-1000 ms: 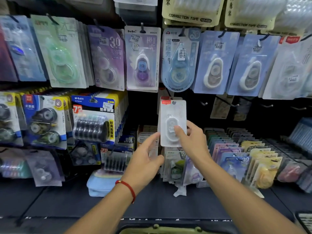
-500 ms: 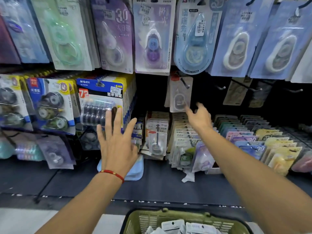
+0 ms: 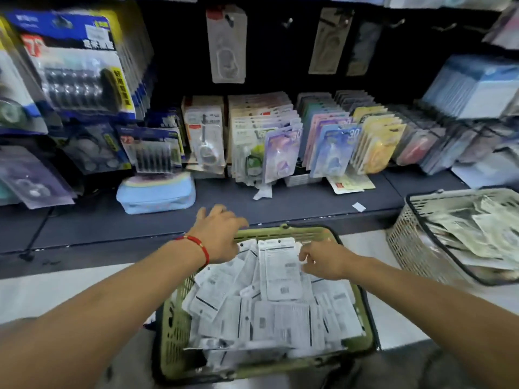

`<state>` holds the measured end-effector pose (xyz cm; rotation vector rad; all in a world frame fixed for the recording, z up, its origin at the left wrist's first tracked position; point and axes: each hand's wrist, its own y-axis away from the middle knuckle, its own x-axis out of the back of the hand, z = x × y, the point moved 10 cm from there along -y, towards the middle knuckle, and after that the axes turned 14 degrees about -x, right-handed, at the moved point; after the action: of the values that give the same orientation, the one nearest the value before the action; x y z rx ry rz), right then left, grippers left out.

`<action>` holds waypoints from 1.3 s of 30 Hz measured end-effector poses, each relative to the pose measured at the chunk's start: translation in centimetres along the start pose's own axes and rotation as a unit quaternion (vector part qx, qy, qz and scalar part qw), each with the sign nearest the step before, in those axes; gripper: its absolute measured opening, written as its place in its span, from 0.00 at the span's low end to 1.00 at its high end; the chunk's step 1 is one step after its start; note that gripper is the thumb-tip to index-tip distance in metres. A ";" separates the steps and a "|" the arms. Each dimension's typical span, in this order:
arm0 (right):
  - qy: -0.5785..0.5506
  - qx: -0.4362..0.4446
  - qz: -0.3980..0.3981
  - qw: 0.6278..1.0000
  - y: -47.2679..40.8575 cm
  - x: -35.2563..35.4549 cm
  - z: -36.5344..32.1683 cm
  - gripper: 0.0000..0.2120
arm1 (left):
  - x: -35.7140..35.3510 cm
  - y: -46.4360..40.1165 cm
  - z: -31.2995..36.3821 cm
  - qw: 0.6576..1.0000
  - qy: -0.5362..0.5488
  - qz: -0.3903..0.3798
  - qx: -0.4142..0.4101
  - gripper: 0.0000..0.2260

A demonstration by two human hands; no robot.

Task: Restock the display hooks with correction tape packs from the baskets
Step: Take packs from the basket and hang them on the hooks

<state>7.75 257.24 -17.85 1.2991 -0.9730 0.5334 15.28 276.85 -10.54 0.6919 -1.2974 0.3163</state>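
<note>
A green basket (image 3: 362, 310) on the floor in front of me is full of white correction tape packs, most lying back side up. My right hand (image 3: 323, 261) reaches in and pinches the right edge of the topmost pack (image 3: 279, 272). My left hand (image 3: 219, 237), with a red string at the wrist, hovers over the basket's far left rim. Its fingers are loosely bent and hold nothing. One white pack (image 3: 226, 46) hangs on a display hook above the shelf. To its right, bare hooks (image 3: 286, 23) stick out of the dark back panel.
A beige basket (image 3: 415, 248) with more packs stands at the right. The dark shelf (image 3: 295, 209) carries rows of upright coloured packs (image 3: 331, 147) and a light blue pouch (image 3: 156, 196). Blue and yellow multipacks (image 3: 75, 71) hang at the left.
My view has dropped from the hooks to the green basket. The white pack now hangs on its hook, both hands have come down, and my right hand has taken hold of a pack.
</note>
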 end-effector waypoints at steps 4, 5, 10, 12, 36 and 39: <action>-0.028 -0.060 -0.008 0.998 -1.2 -5.2 1.0 0.24 | -7.5 -0.1 4.1 0.996 0.041 -0.075 -0.026 0.25; -0.057 -0.072 -0.004 0.996 -1.6 -5.9 0.8 0.23 | -9.0 -0.1 4.8 0.994 0.067 -0.083 -0.031 0.26; -0.255 -0.136 0.055 0.956 -2.0 -7.6 0.5 0.15 | -12.0 -0.1 5.4 0.957 0.288 -0.010 0.037 0.26; -0.372 -0.121 0.087 0.916 -1.3 -7.5 0.0 0.08 | -12.1 -0.2 5.2 0.929 0.359 0.041 0.078 0.25; -0.179 -0.164 0.187 0.952 -1.5 -6.2 0.5 0.21 | -13.6 0.4 2.1 0.682 0.681 0.211 0.163 0.14; -0.384 -0.112 0.167 0.901 -0.6 -4.6 0.0 0.09 | -12.6 0.3 2.5 0.674 0.684 0.231 0.154 0.15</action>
<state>5.88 257.92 -22.03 1.1413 -1.8807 0.1329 9.81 277.55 -22.15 0.1930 0.1107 1.2192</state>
